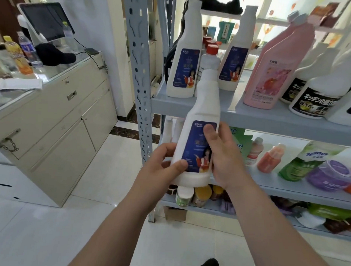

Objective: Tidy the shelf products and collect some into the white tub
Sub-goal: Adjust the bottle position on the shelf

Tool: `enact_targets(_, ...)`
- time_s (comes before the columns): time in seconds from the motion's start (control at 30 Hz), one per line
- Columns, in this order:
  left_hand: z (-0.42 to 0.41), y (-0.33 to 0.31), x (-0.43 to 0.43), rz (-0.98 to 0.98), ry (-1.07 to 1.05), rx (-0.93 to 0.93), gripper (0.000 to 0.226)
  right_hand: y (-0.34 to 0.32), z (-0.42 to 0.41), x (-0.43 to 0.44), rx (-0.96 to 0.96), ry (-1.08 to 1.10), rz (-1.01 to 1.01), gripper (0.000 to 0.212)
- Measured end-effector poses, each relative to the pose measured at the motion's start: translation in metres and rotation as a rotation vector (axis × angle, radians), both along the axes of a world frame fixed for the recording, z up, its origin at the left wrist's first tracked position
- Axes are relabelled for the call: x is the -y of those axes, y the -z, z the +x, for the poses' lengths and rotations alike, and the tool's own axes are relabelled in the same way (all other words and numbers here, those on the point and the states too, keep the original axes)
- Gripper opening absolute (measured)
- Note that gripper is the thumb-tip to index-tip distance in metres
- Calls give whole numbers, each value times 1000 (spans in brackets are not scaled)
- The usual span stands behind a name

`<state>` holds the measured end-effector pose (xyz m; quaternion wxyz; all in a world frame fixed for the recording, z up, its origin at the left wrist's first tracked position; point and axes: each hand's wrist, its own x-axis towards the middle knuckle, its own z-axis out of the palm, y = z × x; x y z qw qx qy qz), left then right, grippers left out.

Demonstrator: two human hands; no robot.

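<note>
Both hands hold a tall white bottle with a blue label [199, 121] in front of the grey shelf unit [191, 105]. My left hand [165, 162] grips its lower left side, thumb on the label. My right hand [221, 154] grips its right side, thumb across the label's top. Two matching white bottles [185, 53] [237, 49] stand on the upper shelf board behind it. No white tub is in view.
Pink bottles [272, 72] and white bottles with black labels [315, 94] stand on the upper shelf at the right. Green pouches [301, 165], a purple jar [328, 176] and small bottles fill the middle shelf. A beige counter [52, 112] with a screen stands at the left.
</note>
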<state>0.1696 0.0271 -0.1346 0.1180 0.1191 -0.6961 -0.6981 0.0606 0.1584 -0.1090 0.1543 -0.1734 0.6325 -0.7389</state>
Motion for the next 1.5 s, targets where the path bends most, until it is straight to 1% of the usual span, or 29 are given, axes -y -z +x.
enact_targets(0.1, -14, -16, 3, -39, 2, -47, 28, -23, -17, -11, -75, -43, 41, 49)
enact_targets(0.23, -44, -42, -3, -87, 18, -78, 33, -56, -44, -31, -170, -45, 82, 61)
enact_targets(0.33, -75, -64, -11, -197, 70, -99, 33, -79, -62, -48, -270, 25, 81, 55)
enact_targets(0.4, -98, -82, -18, -346, 155, -85, 31, -89, -73, -58, -324, 130, 63, 49)
enact_targets(0.47, -120, -101, -23, -579, 236, -88, 30, -94, -84, -67, -366, 223, 52, 49)
enact_targets(0.53, -142, -124, -27, -892, 214, -120, 30, -96, -95, -72, -405, 299, 63, 53)
enact_targets(0.57, -154, -135, -28, -1005, 165, -139, 32, -96, -100, -73, -421, 326, 76, 52)
enact_targets(0.6, -165, -148, -28, -1060, 120, -158, 35, -97, -105, -75, -433, 348, 91, 49)
enact_targets(0.7, -209, -178, -25, -1104, 46, -174, 46, -98, -118, -78, -474, 395, 153, 44)
enact_targets(0.8, -259, -199, -21, -1122, -5, -109, 63, -102, -129, -79, -488, 430, 193, 47)
enact_targets(0.93, -312, -215, -26, -1015, -37, 11, 80, -105, -141, -79, -482, 442, 211, 50)
enact_targets(1.03, -335, -220, -28, -872, -87, -4, 94, -106, -148, -78, -479, 433, 202, 50)
enact_targets(1.07, -342, -218, -28, -857, -89, -4, 92, -106, -150, -78, -482, 428, 202, 50)
enact_targets(1.17, -353, -212, -29, -917, -87, 55, 68, -106, -153, -79, -489, 422, 201, 50)
enact_targets(1.2, -357, -208, -29, -917, -117, 39, 66, -106, -154, -79, -494, 418, 200, 49)
enact_targets(1.3, -365, -197, -30, -1059, -226, 26, 72, -106, -156, -80, -505, 426, 200, 46)
enact_targets(1.37, -360, -194, -35, -1098, -207, 52, 67, -105, -157, -81, -510, 430, 197, 47)
enact_targets(1.4, -356, -192, -37, -1096, -182, 28, 60, -105, -158, -81, -512, 432, 199, 48)
enact_targets(1.43, -351, -190, -40, -1051, -158, 0, 54, -105, -159, -81, -513, 434, 198, 49)
enact_targets(1.47, -351, -185, -40, -996, -139, -34, 54, -105, -159, -81, -512, 436, 195, 49)
enact_targets(1.5, -349, -182, -41, -936, -125, -56, 59, -105, -160, -81, -509, 439, 193, 49)
